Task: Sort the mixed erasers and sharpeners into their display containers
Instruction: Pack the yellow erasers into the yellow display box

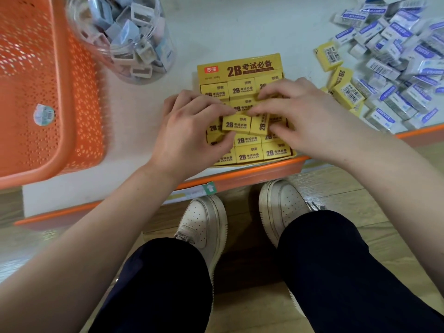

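Trouser legs (336, 272) and white shoes (204, 224) are closest, on the floor below the shelf lip (240, 179).

Both hands are over the yellow box (240, 66), which sits at the near edge of the shelf.
- Left hand (192, 126): thumb and forefinger pinch a yellow eraser (236, 123) in the middle rows.
- Right hand (305, 116): pinches the second eraser (260, 124), touching the first on its right and turned sideways to the rest.

Step, as I read it: seating yellow erasers into the box rows. The box looks nearly full.

Next move calls for:
- Turn the second eraser to match and press both flat.
- Reach right for the loose yellow erasers (343, 90) at the near-left rim of the mixed pile (396, 68).
- The blue-and-white ones in that pile are not yet sorted.

Sharpener jar (129, 37) is far left of the box, with the orange basket (48, 92) left of it.

Edges and room:
- The box's front wall is right at the lip, so a pull toward the near side could tip it off.
- Bare shelf lies between box and jar, and beyond the box.
- The gap between box and pile is narrow, so sweep low and slow there.
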Demonstrator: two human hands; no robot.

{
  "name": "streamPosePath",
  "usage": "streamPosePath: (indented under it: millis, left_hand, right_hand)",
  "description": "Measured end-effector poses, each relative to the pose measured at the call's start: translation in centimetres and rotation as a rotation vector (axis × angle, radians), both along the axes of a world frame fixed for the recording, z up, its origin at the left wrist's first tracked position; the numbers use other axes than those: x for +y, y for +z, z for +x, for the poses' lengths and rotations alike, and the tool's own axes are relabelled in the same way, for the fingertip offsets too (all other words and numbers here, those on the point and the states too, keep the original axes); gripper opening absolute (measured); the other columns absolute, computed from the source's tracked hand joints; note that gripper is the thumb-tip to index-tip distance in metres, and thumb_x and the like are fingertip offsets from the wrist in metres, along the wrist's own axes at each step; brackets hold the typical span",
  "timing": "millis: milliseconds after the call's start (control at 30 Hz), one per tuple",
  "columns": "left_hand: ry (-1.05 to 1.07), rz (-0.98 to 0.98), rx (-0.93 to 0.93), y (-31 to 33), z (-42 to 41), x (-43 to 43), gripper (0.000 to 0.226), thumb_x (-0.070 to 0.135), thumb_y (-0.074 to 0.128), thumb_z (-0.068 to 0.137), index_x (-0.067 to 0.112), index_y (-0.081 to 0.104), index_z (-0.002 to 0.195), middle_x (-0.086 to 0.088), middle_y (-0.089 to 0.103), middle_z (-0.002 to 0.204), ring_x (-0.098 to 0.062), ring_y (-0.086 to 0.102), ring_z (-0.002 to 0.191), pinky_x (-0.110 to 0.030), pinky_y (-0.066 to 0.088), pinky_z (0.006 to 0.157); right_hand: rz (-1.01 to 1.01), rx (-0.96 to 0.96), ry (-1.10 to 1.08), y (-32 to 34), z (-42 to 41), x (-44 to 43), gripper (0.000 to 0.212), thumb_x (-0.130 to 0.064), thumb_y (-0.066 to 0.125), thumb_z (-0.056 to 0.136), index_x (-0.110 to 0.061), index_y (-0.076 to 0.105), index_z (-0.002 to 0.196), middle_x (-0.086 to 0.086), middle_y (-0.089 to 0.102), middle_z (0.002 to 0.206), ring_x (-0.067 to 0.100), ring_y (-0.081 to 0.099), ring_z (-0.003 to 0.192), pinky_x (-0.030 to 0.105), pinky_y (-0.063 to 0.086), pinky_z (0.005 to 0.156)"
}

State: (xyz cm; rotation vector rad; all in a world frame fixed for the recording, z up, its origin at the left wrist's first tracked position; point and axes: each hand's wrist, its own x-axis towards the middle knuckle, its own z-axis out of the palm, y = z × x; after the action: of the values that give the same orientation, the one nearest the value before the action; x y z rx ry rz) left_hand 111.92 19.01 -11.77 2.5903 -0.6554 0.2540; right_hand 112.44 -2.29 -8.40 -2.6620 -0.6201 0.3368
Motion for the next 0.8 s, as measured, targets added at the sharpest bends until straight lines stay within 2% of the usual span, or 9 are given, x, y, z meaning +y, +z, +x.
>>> streamPosePath:
  millis: [100, 267, 433, 567, 700, 800]
  left_hand:
    - [0.026, 0.004, 0.000, 0.2, -0.2, 0.1, 0.030, 0.038, 0.062, 0.081, 0.018, 0.069, 0.102, 0.005, 0.067, 0.102, -0.014, 0.046, 0.100, -0.025, 0.025, 0.090]
    - [0.146, 0.005, -0.005, 0.3, -0.3, 0.8, 0.029, 0.037, 0.061, 0.080, 0.019, 0.069, 0.102, 0.005, 0.064, 0.103, -0.020, 0.048, 0.101, -0.027, 0.027, 0.089]
    - [0.167, -0.007, 0.024, 0.2, -0.3, 0.7, 0.032, 0.032, 0.060, 0.082, 0.019, 0.067, 0.110, 0.001, 0.062, 0.105, -0.024, 0.051, 0.101, -0.029, 0.031, 0.087]
    - [0.180, -0.029, 0.039, 0.3, -0.3, 0.5, 0.032, 0.028, 0.062, 0.080, 0.019, 0.065, 0.111, 0.000, 0.061, 0.105, -0.026, 0.052, 0.099, -0.030, 0.033, 0.086]
    - [0.227, -0.134, 0.118, 0.3, -0.1, 0.4, 0.034, 0.030, 0.063, 0.078, 0.021, 0.063, 0.111, 0.013, 0.056, 0.100, -0.020, 0.051, 0.101, -0.029, 0.035, 0.087]
    - [0.267, -0.192, 0.153, 0.3, -0.3, 0.1, 0.031, 0.029, 0.064, 0.079, 0.020, 0.064, 0.109, 0.017, 0.051, 0.102, -0.014, 0.046, 0.103, -0.034, 0.040, 0.089]
  right_hand:
    - [-0.073, -0.061, -0.004, 0.1, 0.0, 0.0, 0.040, -0.026, 0.064, 0.081, -0.028, 0.061, 0.121, -0.002, 0.050, 0.129, 0.028, 0.040, 0.111, 0.046, 0.037, 0.092]
    - [-0.083, -0.101, -0.102, 0.3, 0.0, 0.2, 0.043, -0.042, 0.061, 0.079, -0.023, 0.063, 0.117, -0.001, 0.054, 0.119, 0.027, 0.041, 0.111, 0.043, 0.032, 0.092]
    - [-0.009, -0.232, -0.162, -1.0, -0.2, 1.6, 0.037, -0.031, 0.065, 0.084, -0.018, 0.064, 0.119, 0.008, 0.056, 0.105, 0.031, 0.051, 0.101, 0.043, 0.036, 0.087]
    - [0.082, -0.294, -0.200, -2.1, -0.1, 2.5, 0.035, -0.027, 0.066, 0.084, -0.012, 0.065, 0.116, 0.011, 0.059, 0.101, 0.031, 0.057, 0.092, 0.041, 0.041, 0.084]
    - [0.159, -0.377, -0.226, -3.3, -0.3, 2.5, 0.031, -0.025, 0.065, 0.084, -0.010, 0.067, 0.110, 0.010, 0.062, 0.096, 0.030, 0.061, 0.086, 0.040, 0.043, 0.079]
    - [0.195, -0.398, -0.239, -3.7, -0.4, 2.5, 0.029, -0.024, 0.063, 0.084, -0.010, 0.067, 0.110, 0.009, 0.064, 0.096, 0.027, 0.061, 0.089, 0.038, 0.042, 0.080]
